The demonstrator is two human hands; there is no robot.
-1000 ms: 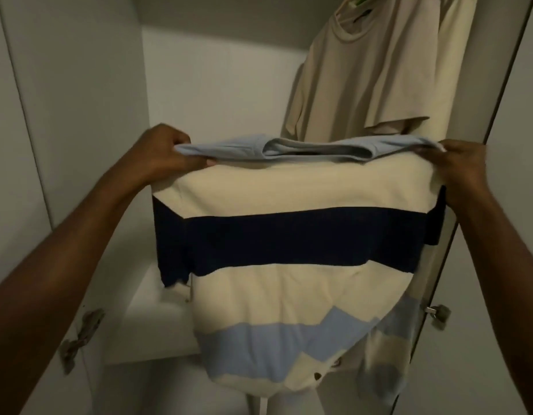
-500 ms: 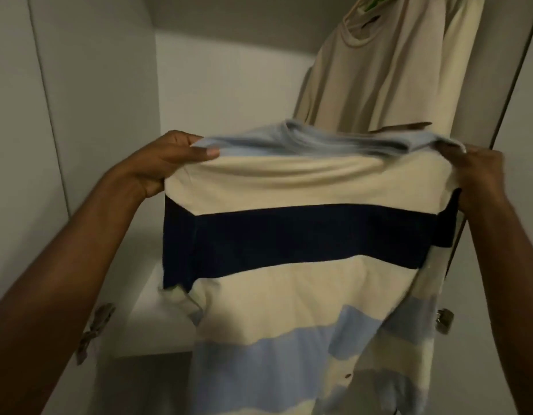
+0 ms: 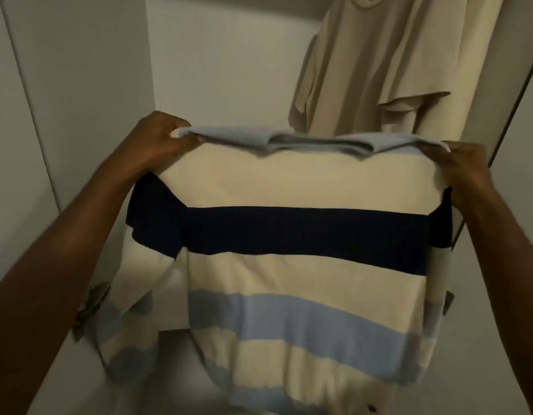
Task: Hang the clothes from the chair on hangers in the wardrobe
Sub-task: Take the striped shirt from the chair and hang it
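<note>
I hold a striped shirt (image 3: 289, 280) spread out in front of the open wardrobe. It has cream, navy and light-blue bands and a light-blue collar along its top edge. My left hand (image 3: 157, 142) grips the shirt's left shoulder, and my right hand (image 3: 463, 166) grips the right shoulder. The shirt hangs down between my arms, its lower part drooping out of view. No hanger for it is visible. A beige T-shirt (image 3: 379, 64) hangs inside the wardrobe at the upper right, its hanger cut off by the frame's top.
The wardrobe's white back wall (image 3: 223, 64) and left side panel (image 3: 85, 85) enclose the space behind the shirt. A white shelf (image 3: 175, 322) shows below the left sleeve. A metal door hinge (image 3: 91, 301) sits at the lower left, and the door edge (image 3: 519, 94) runs along the right.
The shirt has dropped lower in view and spread wider between my hands, with the left sleeve falling out to the side. The view has tilted slightly upward into the wardrobe.
</note>
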